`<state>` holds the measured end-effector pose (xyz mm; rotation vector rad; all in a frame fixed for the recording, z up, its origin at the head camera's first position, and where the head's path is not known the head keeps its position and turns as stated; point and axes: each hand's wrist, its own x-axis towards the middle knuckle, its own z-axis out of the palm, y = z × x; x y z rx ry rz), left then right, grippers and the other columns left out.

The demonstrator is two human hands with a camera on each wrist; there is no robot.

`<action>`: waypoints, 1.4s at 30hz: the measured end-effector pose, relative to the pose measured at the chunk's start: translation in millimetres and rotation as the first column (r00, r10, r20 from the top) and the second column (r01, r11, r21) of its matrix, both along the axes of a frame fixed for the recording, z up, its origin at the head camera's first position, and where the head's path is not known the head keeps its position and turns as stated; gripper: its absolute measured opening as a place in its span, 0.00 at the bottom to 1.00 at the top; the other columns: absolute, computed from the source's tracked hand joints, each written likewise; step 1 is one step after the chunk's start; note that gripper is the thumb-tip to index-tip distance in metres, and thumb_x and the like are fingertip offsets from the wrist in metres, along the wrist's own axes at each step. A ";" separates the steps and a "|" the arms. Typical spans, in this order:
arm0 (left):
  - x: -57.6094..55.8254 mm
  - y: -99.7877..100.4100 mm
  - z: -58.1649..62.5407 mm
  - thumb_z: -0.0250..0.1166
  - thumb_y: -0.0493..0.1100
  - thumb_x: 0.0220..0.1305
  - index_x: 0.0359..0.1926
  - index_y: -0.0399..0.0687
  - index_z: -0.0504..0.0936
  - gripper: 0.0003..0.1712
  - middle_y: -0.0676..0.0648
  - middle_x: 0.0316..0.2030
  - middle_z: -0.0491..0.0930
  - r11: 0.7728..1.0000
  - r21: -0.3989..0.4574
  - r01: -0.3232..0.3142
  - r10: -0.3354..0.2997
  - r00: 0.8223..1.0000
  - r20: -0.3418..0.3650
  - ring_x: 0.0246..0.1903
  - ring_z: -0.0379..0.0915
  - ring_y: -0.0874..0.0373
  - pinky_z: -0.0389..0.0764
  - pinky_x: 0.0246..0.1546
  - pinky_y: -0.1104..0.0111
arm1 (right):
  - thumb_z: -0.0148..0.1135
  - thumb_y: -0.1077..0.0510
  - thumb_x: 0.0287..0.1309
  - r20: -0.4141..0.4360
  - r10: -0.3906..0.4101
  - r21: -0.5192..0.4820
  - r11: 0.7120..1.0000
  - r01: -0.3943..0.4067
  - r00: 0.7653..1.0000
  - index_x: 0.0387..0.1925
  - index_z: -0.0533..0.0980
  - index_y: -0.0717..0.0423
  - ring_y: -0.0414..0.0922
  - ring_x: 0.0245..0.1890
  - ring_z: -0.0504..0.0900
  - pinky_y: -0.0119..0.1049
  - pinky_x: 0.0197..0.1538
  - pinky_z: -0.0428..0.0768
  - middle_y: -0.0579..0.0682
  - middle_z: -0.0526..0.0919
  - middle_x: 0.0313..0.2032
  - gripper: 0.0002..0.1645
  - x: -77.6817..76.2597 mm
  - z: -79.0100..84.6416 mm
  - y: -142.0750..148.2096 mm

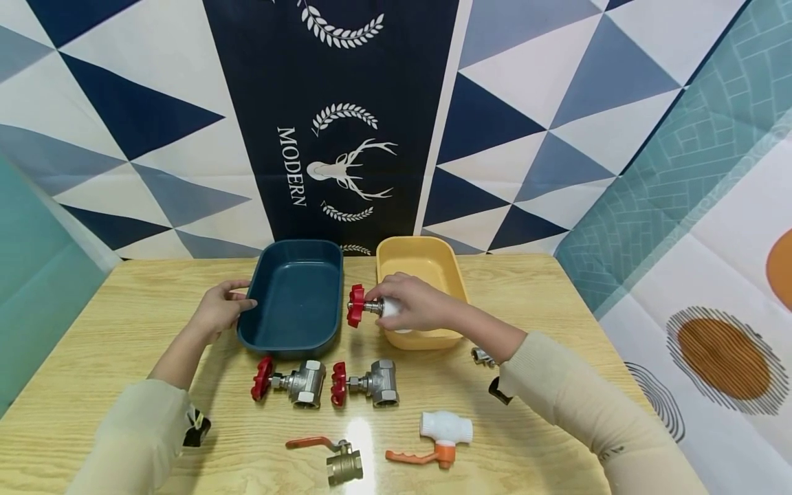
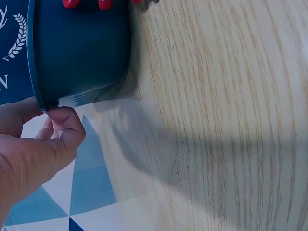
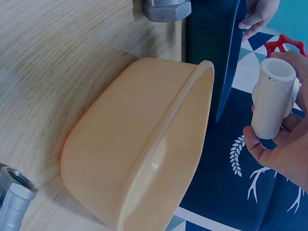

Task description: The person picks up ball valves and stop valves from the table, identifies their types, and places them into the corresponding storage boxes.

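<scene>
My left hand [image 1: 221, 309] pinches the left rim of a dark blue plastic basin [image 1: 293, 302], thumb at the inner side. In the left wrist view the fingertips meet at the basin's edge. My right hand [image 1: 416, 301] grips a white plastic valve [image 3: 274, 98] with a red handwheel [image 1: 355, 306]. The valve is held up above the table, between the blue basin and a yellow basin [image 1: 460, 282], with its handwheel pointing left. In the right wrist view the white body's round opening faces the camera, and fingers cover part of the valve.
In front of the basins lie two steel valves [image 1: 306, 383] with red handwheels. Nearer me are a brass ball valve [image 1: 344, 465] with a red lever and a white valve [image 1: 447, 427] with an orange handle. A small metal fitting [image 1: 481, 356] lies partly hidden by my right forearm.
</scene>
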<state>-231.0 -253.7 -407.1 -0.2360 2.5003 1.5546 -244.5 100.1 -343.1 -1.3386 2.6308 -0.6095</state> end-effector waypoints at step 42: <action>-1.2 -0.3 0.9 0.54 0.37 0.67 0.67 0.33 0.55 0.31 0.43 0.40 0.68 0.999 0.043 -0.006 0.005 1.000 0.012 0.21 0.62 0.64 0.70 0.22 0.72 | 0.66 0.53 0.53 0.046 -0.018 -0.029 0.999 0.019 0.999 0.51 0.77 0.54 0.44 0.46 0.74 0.31 0.44 0.72 0.49 0.80 0.49 0.23 -28.8 -3.8 -24.9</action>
